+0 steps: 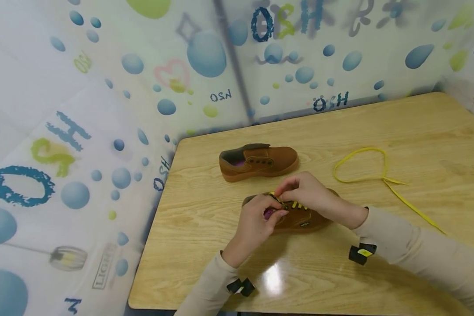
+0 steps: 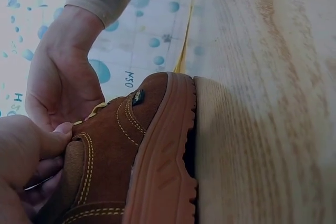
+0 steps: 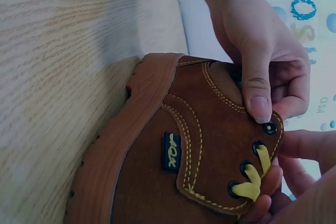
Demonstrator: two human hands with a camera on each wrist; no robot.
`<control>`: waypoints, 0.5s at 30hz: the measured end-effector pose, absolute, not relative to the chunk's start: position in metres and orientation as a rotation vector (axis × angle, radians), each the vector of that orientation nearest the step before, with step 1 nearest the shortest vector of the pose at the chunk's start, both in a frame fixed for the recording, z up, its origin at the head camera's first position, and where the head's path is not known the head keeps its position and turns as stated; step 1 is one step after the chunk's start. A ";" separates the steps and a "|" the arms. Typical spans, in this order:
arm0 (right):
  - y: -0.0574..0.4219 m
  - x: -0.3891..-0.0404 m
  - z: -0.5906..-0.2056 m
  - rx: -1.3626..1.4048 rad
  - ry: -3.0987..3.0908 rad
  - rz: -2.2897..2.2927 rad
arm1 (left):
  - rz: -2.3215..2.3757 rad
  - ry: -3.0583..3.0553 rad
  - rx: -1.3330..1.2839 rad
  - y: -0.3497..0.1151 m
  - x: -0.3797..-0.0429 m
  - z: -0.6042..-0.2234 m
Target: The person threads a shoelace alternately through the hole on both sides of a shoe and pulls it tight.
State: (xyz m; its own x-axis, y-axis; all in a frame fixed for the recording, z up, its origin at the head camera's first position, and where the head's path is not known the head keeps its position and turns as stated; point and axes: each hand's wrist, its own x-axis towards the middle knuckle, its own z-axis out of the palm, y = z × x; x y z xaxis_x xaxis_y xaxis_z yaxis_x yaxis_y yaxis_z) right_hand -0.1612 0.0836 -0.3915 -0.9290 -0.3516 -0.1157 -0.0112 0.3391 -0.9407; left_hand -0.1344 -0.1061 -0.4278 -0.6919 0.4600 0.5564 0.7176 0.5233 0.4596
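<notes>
A brown shoe (image 1: 320, 221) with yellow stitching lies on the table between both hands, its toe to the right. Yellow shoelace (image 3: 252, 174) runs through its lower eyelets; the top eyelet (image 3: 270, 128) in the right wrist view has no lace across its outer face. My left hand (image 1: 256, 219) pinches the eyelet flap, thumb outside beside that top eyelet. From the other side my right hand (image 1: 310, 195) reaches over the tongue, fingertips pinching at the yellow lace by the flap's edge. Its fingertips are partly hidden behind the flap in the right wrist view.
A second brown shoe (image 1: 274, 160), unlaced, stands behind the first on the wooden table (image 1: 197, 237). To the right lies a loose yellow lace (image 1: 359, 150) in a loop with a long tail. A patterned curtain (image 1: 237, 92) borders the table's back and left.
</notes>
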 end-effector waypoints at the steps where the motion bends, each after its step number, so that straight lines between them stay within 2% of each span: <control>1: 0.083 -0.161 -0.391 -0.332 2.313 -1.612 | -0.976 -2.402 -0.966 -0.106 -0.134 -0.427; 6: 0.081 -0.160 -0.389 -0.374 2.363 -1.558 | -0.861 -2.379 -0.959 -0.107 -0.133 -0.428; 11: 0.082 -0.158 -0.389 -0.429 2.463 -1.484 | -0.430 -2.205 -1.028 -0.102 -0.134 -0.425; 15: 0.083 -0.157 -0.391 -0.510 2.508 -1.485 | -0.284 -2.028 -1.081 -0.099 -0.135 -0.421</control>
State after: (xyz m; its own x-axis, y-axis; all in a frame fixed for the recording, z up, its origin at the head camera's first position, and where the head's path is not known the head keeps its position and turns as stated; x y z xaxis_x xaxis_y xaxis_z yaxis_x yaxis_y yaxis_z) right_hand -0.1568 0.0833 -0.3914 -0.9246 -0.3805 0.0178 -0.1986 0.4417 -0.8749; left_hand -0.1354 -0.0988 -0.4206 -0.3118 0.5958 0.7401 0.7764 0.6088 -0.1630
